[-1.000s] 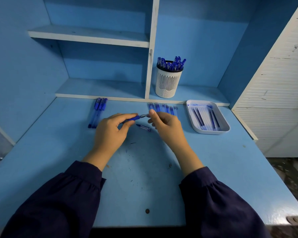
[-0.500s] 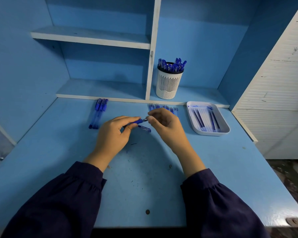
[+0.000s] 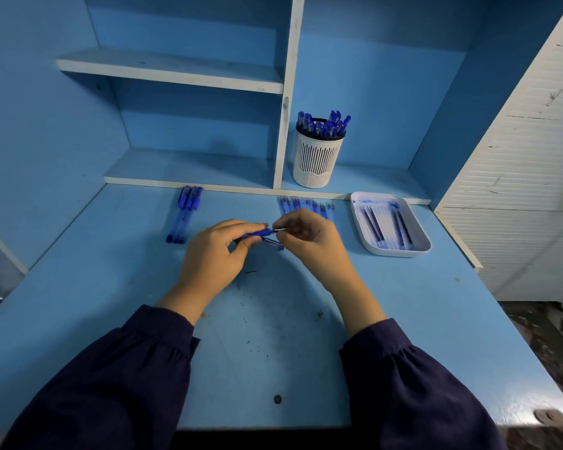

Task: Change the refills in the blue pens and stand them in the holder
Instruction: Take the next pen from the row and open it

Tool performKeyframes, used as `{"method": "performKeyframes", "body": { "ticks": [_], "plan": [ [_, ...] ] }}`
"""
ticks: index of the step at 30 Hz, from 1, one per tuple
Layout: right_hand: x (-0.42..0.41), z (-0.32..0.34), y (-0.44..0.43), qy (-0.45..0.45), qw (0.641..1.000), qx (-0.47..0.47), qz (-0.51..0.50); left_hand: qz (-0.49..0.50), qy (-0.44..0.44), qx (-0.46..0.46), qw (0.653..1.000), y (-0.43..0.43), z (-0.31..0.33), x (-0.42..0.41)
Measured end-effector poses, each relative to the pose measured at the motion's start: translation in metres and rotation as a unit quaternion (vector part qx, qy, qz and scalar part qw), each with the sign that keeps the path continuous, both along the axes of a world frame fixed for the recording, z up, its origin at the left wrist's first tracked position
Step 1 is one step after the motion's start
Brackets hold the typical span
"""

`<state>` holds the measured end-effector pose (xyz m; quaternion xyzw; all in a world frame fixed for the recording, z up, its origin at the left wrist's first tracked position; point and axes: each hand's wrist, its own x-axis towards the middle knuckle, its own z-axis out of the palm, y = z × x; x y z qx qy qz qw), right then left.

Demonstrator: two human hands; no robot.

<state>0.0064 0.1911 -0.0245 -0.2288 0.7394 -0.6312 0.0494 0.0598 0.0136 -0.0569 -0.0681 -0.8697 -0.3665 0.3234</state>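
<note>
— Where does the camera sit?
— On the person's head, above and behind the left hand (image 3: 213, 254) and right hand (image 3: 311, 240), facing forward and down, wide-angle.
— How near?
— Close. The sleeves (image 3: 111, 384) fill the bottom edge, the table (image 3: 273, 352) spreads around the hands, and the shelves (image 3: 189, 170) rise beyond them.

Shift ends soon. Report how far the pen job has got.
Done: pens stand in the holder. In hand: left grip holds one pen; right grip works its tip. Left: the loose pens at back left, probably.
</note>
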Motion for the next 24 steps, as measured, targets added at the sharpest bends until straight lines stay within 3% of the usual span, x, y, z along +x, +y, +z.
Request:
{"method": "performKeyframes", "body": {
  "ticks": [6,9,24],
  "plan": [
    [0.000,-0.001,0.000,0.017,0.999,0.037,-0.007,0.000,-0.007,-0.006,1.000,0.000,0.000,0.000],
    [0.001,0.002,0.002,-0.030,0.999,-0.026,0.018,-0.004,-0.005,-0.006,1.000,0.000,0.000,0.000],
    [-0.005,0.007,0.012,-0.078,0.993,-0.081,-0.026,0.003,-0.012,0.016,1.000,0.000,0.002,0.002]
  ]
}}
